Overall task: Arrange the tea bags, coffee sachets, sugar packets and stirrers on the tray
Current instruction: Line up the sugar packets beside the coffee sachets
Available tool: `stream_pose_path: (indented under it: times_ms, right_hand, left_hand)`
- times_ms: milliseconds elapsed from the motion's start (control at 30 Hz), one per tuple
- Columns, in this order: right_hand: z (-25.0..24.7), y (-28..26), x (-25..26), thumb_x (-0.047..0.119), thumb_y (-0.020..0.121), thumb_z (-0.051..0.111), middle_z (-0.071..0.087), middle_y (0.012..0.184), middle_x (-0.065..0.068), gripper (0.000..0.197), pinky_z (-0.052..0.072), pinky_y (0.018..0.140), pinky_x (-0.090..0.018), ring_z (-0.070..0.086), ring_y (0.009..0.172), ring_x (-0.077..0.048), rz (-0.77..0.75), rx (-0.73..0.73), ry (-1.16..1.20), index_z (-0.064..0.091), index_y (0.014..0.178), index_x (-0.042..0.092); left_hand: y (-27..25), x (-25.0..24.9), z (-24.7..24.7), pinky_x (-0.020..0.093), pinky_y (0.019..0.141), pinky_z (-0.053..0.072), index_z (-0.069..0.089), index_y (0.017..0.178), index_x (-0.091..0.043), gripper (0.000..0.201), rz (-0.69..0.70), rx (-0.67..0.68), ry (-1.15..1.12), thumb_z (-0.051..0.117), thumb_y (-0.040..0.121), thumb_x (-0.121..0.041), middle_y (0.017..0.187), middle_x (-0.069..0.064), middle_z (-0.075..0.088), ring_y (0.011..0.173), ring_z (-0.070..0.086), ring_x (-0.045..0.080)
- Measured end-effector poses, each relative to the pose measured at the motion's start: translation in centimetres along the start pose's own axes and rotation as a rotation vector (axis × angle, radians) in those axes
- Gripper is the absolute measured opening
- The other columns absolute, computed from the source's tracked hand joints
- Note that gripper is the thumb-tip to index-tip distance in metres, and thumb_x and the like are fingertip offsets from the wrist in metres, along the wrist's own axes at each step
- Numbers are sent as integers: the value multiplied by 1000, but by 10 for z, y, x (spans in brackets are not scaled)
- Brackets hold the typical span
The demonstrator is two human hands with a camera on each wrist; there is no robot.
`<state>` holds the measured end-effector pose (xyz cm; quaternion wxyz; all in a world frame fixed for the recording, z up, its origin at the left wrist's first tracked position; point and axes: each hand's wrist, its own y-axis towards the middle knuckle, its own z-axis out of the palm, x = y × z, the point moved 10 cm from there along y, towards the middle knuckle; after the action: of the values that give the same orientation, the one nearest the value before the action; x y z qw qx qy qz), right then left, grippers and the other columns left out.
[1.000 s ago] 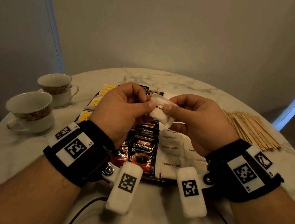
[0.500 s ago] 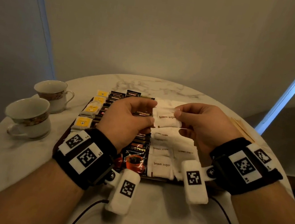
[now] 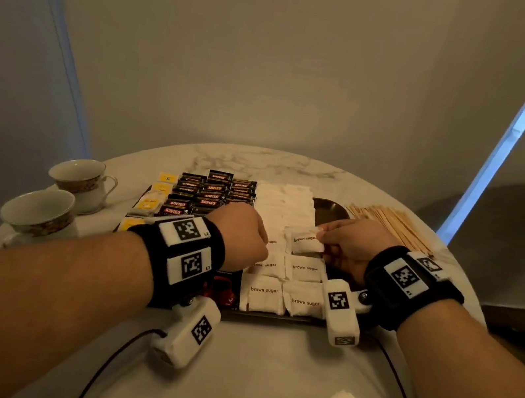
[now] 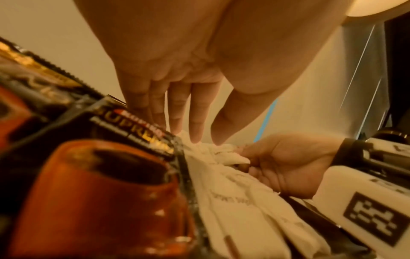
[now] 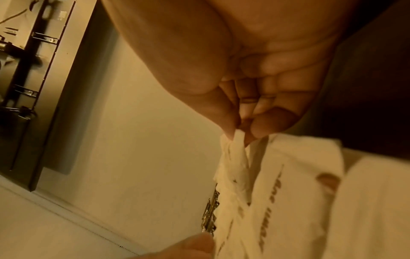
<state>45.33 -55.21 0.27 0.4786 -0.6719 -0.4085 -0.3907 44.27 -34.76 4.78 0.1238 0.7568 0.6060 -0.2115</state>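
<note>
A dark tray (image 3: 327,208) holds a column of yellow tea bags (image 3: 148,206), rows of black Kopiko coffee sachets (image 3: 209,195) and rows of white brown-sugar packets (image 3: 267,295). My right hand (image 3: 325,240) pinches one sugar packet (image 3: 304,242) by its right edge, low over the right sugar column; the pinch (image 5: 238,133) shows thumb against fingertips. My left hand (image 3: 244,234) hovers over the seam between coffee and sugar. Its fingers (image 4: 196,126) point straight down and touch the white packets (image 4: 224,154). Wooden stirrers (image 3: 392,225) lie in a heap on the table, right of the tray.
Two teacups (image 3: 83,179) (image 3: 39,213) stand on the round marble table (image 3: 257,389) left of the tray. A wall rises close behind the table. Cables run from the wrist cameras across the near table surface.
Both hands held the sugar packet in the air above the tray; now it is down at the sugar rows. The left hand has let go and straightened its fingers.
</note>
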Motion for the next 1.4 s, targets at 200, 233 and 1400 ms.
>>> stream_pose_path:
  times_ms: [200, 233, 1400]
  right_hand:
    - [1, 5, -3, 0, 95, 66, 75, 105, -21, 11, 58, 78, -34, 65, 85, -25, 21, -2, -22, 72, 103, 3]
    - [3, 5, -3, 0, 95, 66, 75, 106, -21, 12, 59, 82, -36, 64, 85, -25, 24, -1, -38, 72, 104, 4]
    - [24, -54, -10, 47, 105, 45, 71, 125, 10, 37, 46, 99, -24, 64, 115, -1, -99, 74, 411, 60, 128, 22]
  left_hand:
    - [4, -2, 2, 14, 58, 40, 78, 111, -20, 21, -7, -6, 48, 67, 94, -22, 103, -8, 67, 95, 61, 10]
    - [5, -3, 2, 14, 58, 40, 79, 110, -20, 20, -7, -9, 52, 67, 94, -21, 106, -8, 69, 95, 61, 10]
    - [-34, -40, 33, 22, 84, 55, 80, 108, -25, 19, 100, 71, -12, 70, 92, -22, 109, -9, 73, 101, 66, 7]
